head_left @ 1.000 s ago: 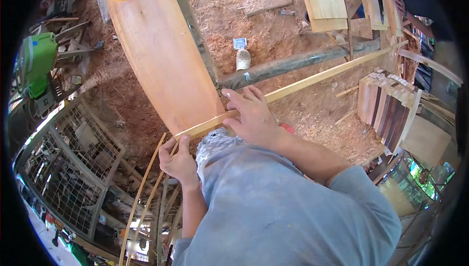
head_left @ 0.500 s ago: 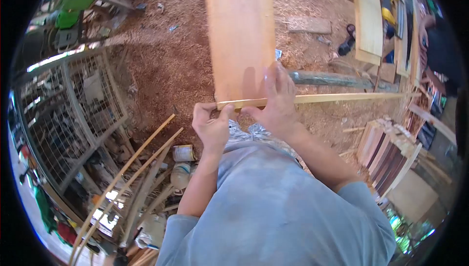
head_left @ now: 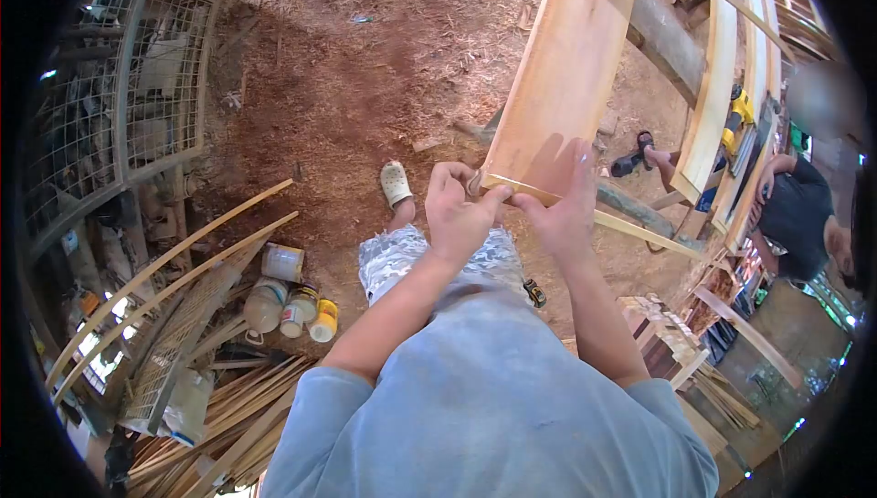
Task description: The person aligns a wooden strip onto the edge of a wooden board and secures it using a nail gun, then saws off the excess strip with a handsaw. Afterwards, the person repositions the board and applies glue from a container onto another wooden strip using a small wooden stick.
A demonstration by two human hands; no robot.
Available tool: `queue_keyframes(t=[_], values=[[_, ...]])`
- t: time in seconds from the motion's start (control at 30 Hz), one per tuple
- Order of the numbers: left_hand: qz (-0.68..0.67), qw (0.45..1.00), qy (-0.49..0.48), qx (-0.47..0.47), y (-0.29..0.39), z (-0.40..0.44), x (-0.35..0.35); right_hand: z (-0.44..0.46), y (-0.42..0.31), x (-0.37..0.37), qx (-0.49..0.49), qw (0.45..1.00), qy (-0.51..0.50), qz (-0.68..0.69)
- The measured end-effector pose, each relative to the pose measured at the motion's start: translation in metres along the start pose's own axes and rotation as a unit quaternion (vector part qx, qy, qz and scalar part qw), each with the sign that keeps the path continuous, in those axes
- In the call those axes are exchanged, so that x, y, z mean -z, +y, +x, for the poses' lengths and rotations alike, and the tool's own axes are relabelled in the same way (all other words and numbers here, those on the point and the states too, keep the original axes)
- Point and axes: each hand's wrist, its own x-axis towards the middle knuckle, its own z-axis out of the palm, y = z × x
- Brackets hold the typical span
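The left hand (head_left: 457, 215) pinches the strip (head_left: 639, 232) at the board's (head_left: 566, 68) near end; the right hand (head_left: 565, 215) spreads open, thumb seemingly on the strip. Even thumb pressure suits this.

Soft, fairly even light brightens the plank (head_left: 571, 68), where finger-shaped shadows fall beside the right hand (head_left: 565, 210). The left edge, around the mesh panel (head_left: 123, 87), is dimmer — small white glares break it up. Fisheye distortion bends the margins (the corners go black), and a round smear blurs the upper right.
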Motion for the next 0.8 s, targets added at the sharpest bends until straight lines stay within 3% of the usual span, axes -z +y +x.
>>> queue_keyframes(t=[0.07,0.1,0.17,0.2,0.27,0.4,0.7,0.8], values=[[0.095,0.986,0.074,-0.116,-0.014,0.005,-0.005,0.003,-0.003,0.003,-0.032,0.999,-0.019,0.029],[0.089,0.986,0.072,-0.119,-0.008,0.006,-0.006,0.003,-0.004,0.003,-0.032,0.999,-0.014,0.024],[0.016,0.999,-0.016,0.031,0.004,0.006,-0.006,0.003,-0.002,0.004,-0.018,1.000,-0.023,-0.003],[0.011,0.999,-0.024,0.028,0.006,0.007,-0.006,0.003,-0.002,0.004,-0.023,1.000,-0.016,-0.008],[0.003,0.983,-0.078,0.167,0.008,0.013,-0.003,0.003,0.002,0.006,-0.008,0.999,-0.039,-0.032],[0.076,0.991,-0.081,0.076,-0.010,0.014,-0.003,0.000,0.015,0.000,0.001,0.999,-0.027,-0.032],[0.091,0.976,-0.121,0.154,0.000,0.012,0.004,-0.004,0.005,0.000,-0.039,0.999,-0.030,-0.010],[-0.014,0.983,-0.081,0.162,-0.017,0.003,-0.008,-0.004,0.003,0.000,-0.052,0.998,-0.017,-0.004]])
